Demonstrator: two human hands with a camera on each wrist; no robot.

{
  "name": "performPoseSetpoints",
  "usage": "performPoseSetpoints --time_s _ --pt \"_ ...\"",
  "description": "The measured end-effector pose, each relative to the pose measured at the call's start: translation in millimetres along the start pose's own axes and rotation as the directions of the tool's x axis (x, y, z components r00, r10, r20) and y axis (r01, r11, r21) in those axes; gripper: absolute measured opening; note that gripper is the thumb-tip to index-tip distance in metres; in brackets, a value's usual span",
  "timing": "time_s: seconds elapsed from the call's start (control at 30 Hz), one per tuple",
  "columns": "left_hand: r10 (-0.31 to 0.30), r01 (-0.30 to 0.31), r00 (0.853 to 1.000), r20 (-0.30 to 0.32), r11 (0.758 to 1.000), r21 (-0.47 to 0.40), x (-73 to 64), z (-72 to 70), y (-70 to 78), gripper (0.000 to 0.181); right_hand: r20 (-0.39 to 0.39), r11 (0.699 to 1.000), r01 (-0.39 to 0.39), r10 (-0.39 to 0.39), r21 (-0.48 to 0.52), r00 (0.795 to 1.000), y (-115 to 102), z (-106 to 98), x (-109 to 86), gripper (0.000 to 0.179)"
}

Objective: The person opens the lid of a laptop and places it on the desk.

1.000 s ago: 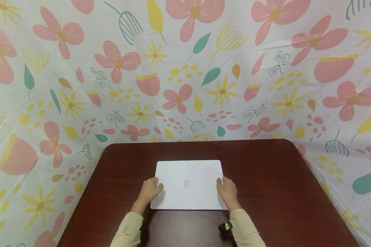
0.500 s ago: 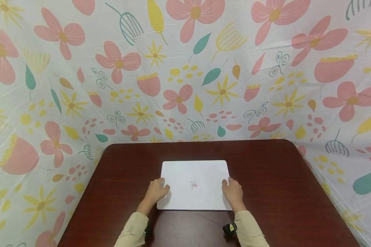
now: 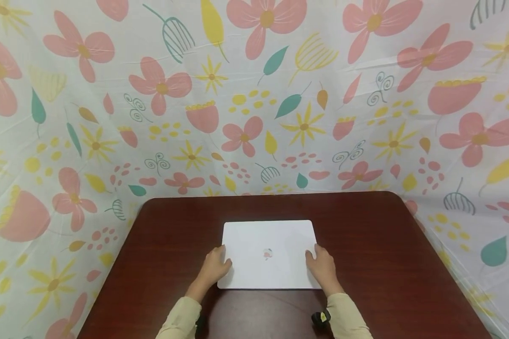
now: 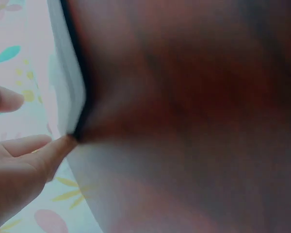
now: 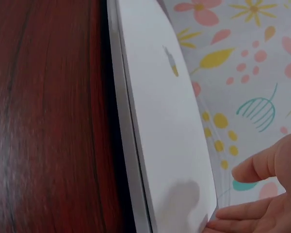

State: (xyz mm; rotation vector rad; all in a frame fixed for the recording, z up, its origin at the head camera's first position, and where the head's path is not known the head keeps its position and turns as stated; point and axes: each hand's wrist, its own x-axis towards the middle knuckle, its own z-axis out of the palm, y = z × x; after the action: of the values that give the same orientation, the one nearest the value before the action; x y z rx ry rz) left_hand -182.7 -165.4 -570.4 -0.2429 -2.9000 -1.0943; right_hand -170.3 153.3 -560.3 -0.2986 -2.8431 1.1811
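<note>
- I see one flowered cloth [image 3: 254, 94] hanging behind and to both sides, printed with pink flowers, yellow stars and teal leaves; it fills most of the head view.
- One dark reddish-brown surface [image 3: 386, 263] with rounded far corners stands in front of that cloth.
- One closed white laptop [image 3: 269, 254] lies flat near the middle of the surface, toward the near edge, with its lid logo facing up.
- Two beige sleeves reach in from the bottom of the head view, one at each near corner of the laptop.
- My left hand [image 3: 215, 266] rests at the laptop's left edge near the front corner. In the left wrist view the fingers [image 4: 39, 145] lie fairly straight and apart, with one tip touching the laptop's corner; another finger floats free above it. That view is blurred, so I cannot tell how firmly the tip presses.
- My right hand [image 3: 321, 264] sits at the right edge near the front corner. In the right wrist view its fingers [image 5: 254, 213] are loosely spread, the lower one touching the lid's edge and the upper one lifted clear of it.
- Neither hand is wrapped round the laptop; both only touch its sides.
- One small dark wrist unit [image 3: 321, 318] with a yellow mark shows under the right sleeve.
</note>
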Motion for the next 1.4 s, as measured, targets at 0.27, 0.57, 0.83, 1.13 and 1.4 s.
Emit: performPoseSetpoints --time_s 0.27,0.57,0.83,1.13,1.4 --pt "0.037 -0.038 0.998 0.046 0.999 0.003 -10.5 0.1 -9.7 0.061 0.016 0.998 0.047 -0.047 0.038 0.999 4.5 -4.7 -4.9 0.050" --pt "0.061 -0.057 0.993 0.102 0.997 -0.045 -18.4 3.9 -19.8 0.066 0.113 0.967 0.253 -0.251 -0.008 0.961 16.5 -5.8 -13.1 0.056" --pt "0.111 -0.107 0.976 0.188 0.994 -0.035 -21.1 -2.9 -24.3 0.073 0.273 0.876 0.466 -0.421 -0.126 0.865 31.9 -16.1 -18.1 0.063" --pt "0.149 -0.150 0.965 0.215 0.989 -0.013 -25.0 -5.6 -29.6 0.076 0.360 0.765 0.626 -0.548 -0.151 0.755 52.1 -33.1 -19.6 0.070" --pt "0.182 -0.182 0.963 0.198 0.983 -0.015 -26.0 -6.8 -33.0 0.074 0.418 0.692 0.699 -0.590 -0.181 0.691 57.3 -44.5 -20.3 0.071"
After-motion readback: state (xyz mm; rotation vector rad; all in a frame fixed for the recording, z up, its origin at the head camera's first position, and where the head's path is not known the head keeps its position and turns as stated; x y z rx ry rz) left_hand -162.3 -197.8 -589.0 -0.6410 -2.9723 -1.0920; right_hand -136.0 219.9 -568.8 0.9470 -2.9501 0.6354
